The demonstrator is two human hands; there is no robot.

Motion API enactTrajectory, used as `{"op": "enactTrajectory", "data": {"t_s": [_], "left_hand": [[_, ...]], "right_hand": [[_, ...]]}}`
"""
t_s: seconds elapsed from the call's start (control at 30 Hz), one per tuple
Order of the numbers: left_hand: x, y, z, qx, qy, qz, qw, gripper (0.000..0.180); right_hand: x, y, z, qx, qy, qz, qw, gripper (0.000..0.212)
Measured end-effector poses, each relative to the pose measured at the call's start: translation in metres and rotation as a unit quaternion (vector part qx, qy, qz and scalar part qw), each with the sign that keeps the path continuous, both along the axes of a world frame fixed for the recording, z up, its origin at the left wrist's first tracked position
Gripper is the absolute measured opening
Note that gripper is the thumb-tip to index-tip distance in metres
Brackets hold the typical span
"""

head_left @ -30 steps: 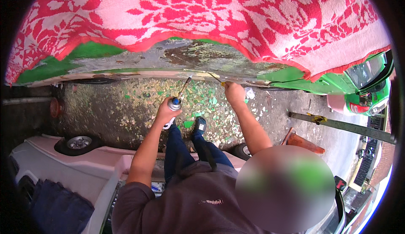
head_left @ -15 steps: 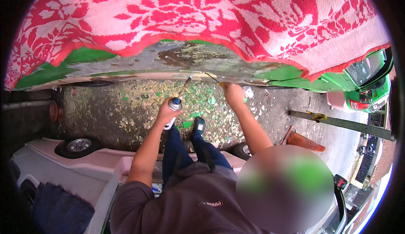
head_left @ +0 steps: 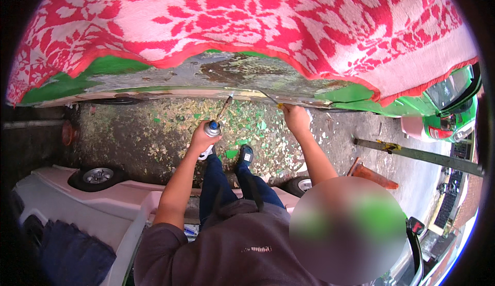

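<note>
My left hand [head_left: 202,139] is closed around a gas blowtorch [head_left: 212,128], a silver canister with a blue part and a long metal nozzle. The nozzle tip points at the lower edge of a green car's side panel [head_left: 180,69], where the paint is stripped to grey and brown patches. My right hand [head_left: 296,120] grips a scraper [head_left: 280,105] with a yellow handle; its thin blade reaches the same edge, right of the nozzle. Whether the blade touches the panel I cannot tell. A pink and red floral towel [head_left: 247,18] covers the upper part of the car.
Green and cream paint flakes [head_left: 242,126] litter the ground around my feet. Behind me stands a pale pink car [head_left: 124,193] with a dark cloth [head_left: 77,250] on it. To the right are a tipped orange cone [head_left: 374,175] and a long beam [head_left: 428,157].
My right hand and the scraper have shifted right, away from the torch nozzle. The left hand with the blowtorch has barely moved.
</note>
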State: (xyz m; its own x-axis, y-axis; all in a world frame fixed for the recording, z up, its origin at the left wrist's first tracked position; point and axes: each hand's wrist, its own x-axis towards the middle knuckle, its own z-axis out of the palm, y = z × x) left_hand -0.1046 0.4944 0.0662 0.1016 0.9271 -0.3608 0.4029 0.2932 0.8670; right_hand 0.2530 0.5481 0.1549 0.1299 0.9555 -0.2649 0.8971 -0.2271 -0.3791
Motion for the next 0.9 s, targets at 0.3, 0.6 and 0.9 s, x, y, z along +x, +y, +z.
{"op": "enactTrajectory", "data": {"t_s": [0.3,0.6,0.9], "left_hand": [[-0.011,-0.007,-0.008,0.032,0.001,0.005,0.999,0.07],[-0.016,-0.003,0.004,0.015,-0.023,0.002,1.0,0.075],[-0.01,0.005,0.009,-0.003,-0.032,-0.004,0.999,0.075]], "right_hand": [[-0.008,-0.007,0.0,0.011,-0.034,0.01,0.999,0.026],[-0.023,0.0,-0.004,0.018,-0.059,0.035,0.997,0.026],[-0.034,0.004,-0.009,0.012,-0.084,0.02,0.996,0.025]]}}
